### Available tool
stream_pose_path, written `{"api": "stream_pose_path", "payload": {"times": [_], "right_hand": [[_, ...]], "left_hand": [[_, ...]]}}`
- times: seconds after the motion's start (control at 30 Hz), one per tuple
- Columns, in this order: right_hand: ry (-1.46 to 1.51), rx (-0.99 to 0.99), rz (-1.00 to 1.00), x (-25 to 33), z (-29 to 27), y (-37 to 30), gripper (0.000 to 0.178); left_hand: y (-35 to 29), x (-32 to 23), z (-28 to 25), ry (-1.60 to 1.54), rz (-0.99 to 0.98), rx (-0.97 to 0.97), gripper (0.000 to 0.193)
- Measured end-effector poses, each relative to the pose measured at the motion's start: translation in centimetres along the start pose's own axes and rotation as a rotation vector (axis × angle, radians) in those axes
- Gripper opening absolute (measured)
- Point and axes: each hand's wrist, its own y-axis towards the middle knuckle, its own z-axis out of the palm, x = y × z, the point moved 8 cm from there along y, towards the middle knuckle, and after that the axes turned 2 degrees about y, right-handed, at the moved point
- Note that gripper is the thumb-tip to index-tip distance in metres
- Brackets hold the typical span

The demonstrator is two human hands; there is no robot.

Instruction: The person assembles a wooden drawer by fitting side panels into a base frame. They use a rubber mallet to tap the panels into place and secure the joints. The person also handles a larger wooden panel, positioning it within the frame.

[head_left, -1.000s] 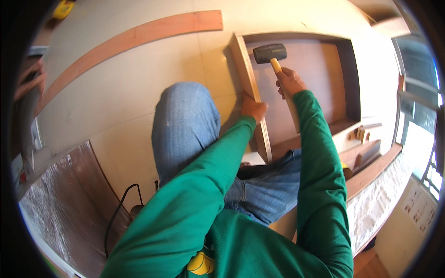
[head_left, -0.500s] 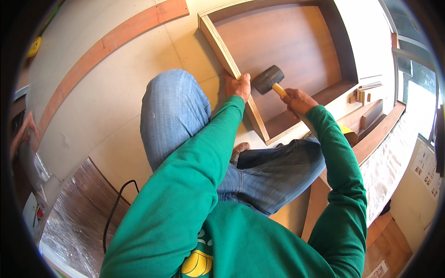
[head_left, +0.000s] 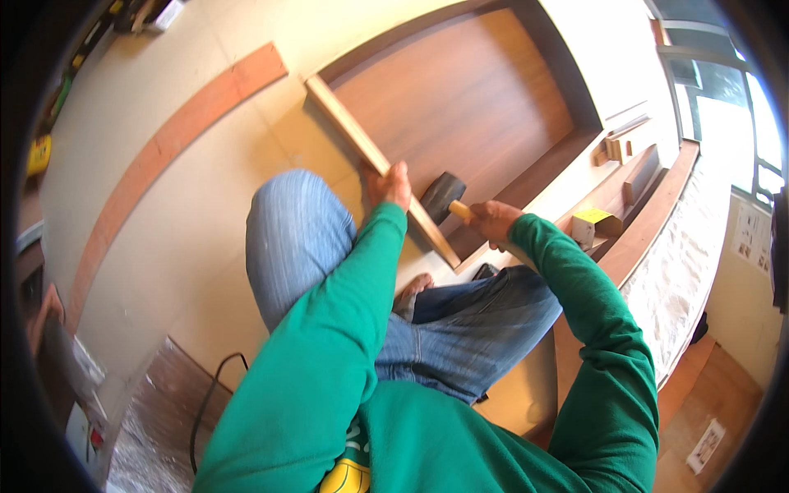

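A cabinet frame (head_left: 485,107) lies on the floor (head_left: 164,246) ahead of the knees. The left hand (head_left: 388,185) rests on its near side board (head_left: 362,148). The right hand (head_left: 493,222), just right, holds a mallet (head_left: 442,197) inside the frame, its head beside that board.

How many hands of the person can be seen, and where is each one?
2. The left hand grips the light wooden side board; the right hand holds the black mallet beside it.

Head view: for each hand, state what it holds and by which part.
The right hand grips a black-headed mallet by its wooden handle, near the head. The left hand grips the top edge of the light wooden side board.
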Motion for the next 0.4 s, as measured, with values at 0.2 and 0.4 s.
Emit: {"api": "stream_pose_path", "payload": {"times": [0.2, 0.4], "right_hand": [[0.06, 0.006, 0.077, 0.3, 0.4, -0.4, 0.037], [0.159, -0.131, 0.018, -0.4, -2.7, -2.3, 0.044]], "left_hand": [[0.2, 1.1, 0.3, -0.013, -0.158, 0.079, 0.063], [1.3, -1.2, 1.9, -0.232, 0.065, 0.281, 0.085]]}}
